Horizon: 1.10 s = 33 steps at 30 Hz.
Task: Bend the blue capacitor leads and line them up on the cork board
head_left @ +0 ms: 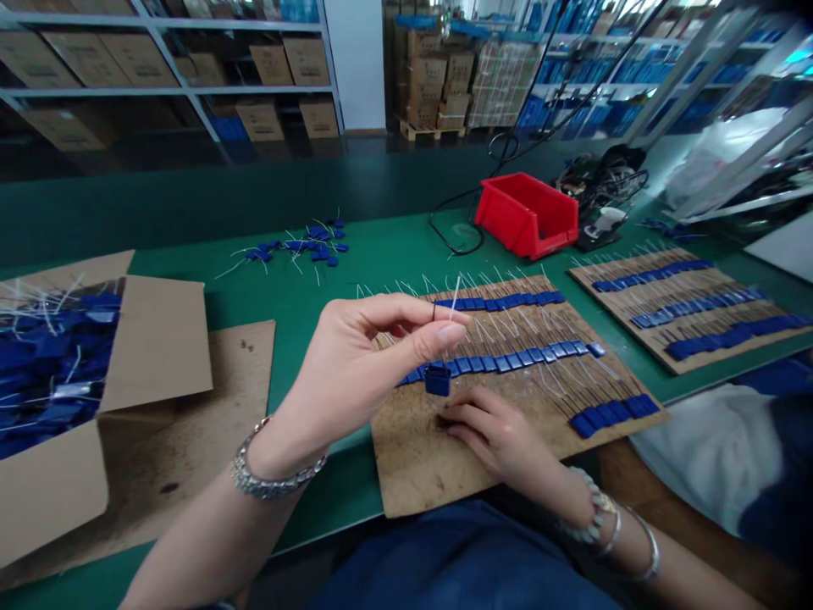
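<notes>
My left hand (374, 356) is raised over the board, thumb and forefinger pinching the leads of a small blue electronic component (438, 379). One white and one dark lead show at its fingertips, and the blue body hangs below them. My right hand (499, 432) rests low on the brown board (425, 466), fingers curled and tips together; whatever they may hold is hidden. Rows of similar blue components (508, 362) lie on this board with their leads pointing away from me. A shorter row (613, 415) lies at its near right.
An open cardboard box (158, 339) full of blue components stands at left on a brown sheet (247, 373). Loose components (314, 244) lie farther back. A red bin (527, 216) and black cable are behind the board. Another filled board (692, 305) lies right, near a person's sleeve.
</notes>
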Each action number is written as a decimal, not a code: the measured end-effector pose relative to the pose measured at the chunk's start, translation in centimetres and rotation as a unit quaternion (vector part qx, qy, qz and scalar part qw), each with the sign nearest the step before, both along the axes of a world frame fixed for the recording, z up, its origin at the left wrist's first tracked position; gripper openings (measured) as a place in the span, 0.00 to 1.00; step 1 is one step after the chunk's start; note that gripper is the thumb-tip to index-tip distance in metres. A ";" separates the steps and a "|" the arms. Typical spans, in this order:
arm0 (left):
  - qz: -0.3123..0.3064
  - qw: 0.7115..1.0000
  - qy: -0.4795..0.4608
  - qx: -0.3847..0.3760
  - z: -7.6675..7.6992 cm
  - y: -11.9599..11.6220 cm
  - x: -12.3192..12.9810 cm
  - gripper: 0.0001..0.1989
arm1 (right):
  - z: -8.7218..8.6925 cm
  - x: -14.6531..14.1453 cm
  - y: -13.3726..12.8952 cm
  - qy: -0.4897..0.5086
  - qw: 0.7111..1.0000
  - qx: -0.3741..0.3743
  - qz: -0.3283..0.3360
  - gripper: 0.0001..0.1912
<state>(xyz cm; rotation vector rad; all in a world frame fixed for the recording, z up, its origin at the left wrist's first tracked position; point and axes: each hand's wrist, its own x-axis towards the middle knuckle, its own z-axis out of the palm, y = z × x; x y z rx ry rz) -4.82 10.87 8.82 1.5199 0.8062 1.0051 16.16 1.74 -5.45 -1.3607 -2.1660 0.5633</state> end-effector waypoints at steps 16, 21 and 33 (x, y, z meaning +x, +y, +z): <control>0.007 0.999 0.033 -0.003 -0.5 0.9 0.2 0.09 | 1.1 3.3 -1.0 0.021 0.997 -0.049 -0.063 0.07; 0.008 1.000 0.020 0.001 -0.6 0.9 0.3 0.09 | 1.3 2.0 -1.8 -0.073 0.993 -0.076 -0.049 0.04; -0.015 1.000 0.026 -0.009 -0.6 1.2 0.3 0.09 | 1.0 0.7 -2.1 -0.172 0.983 -0.015 -0.063 0.04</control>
